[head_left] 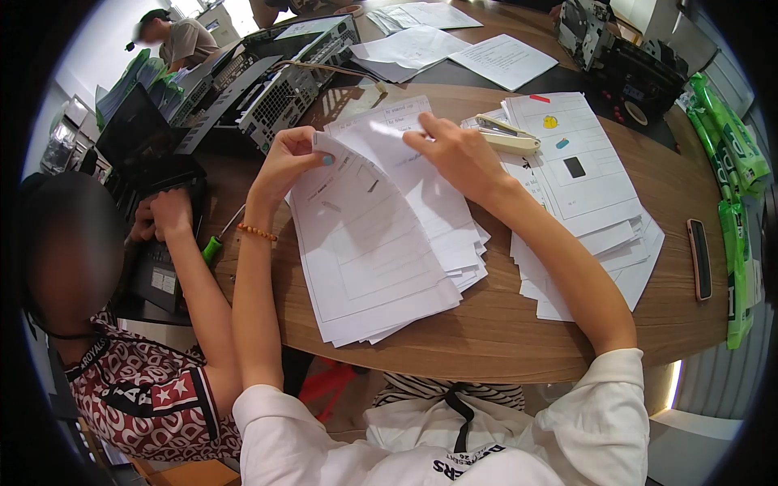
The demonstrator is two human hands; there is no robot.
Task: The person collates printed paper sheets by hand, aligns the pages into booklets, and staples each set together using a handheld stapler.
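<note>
My left hand (290, 166) is closed in a pinch on the top corner of a printed sheet (365, 235), which is lifted and curled over the stack below. Behind that raised sheet shows the lined page (405, 154) under it. My right hand (462, 154) hovers at or touches this page's upper right side, fingers bent with the thumb and forefinger apart; its exact contact is unclear. Just right of my right hand, a cream stapler (506, 135) lies on a second paper pile (579, 190), whose top page bears small coloured pictures.
A co-worker's hands (166, 215) rest on a black laptop (158, 267) at left, beside a green-handled screwdriver (212, 249). Opened computer cases (300, 89) stand behind. A phone (699, 259) and green packages (733, 219) lie right, and more papers (502, 61) lie at the back.
</note>
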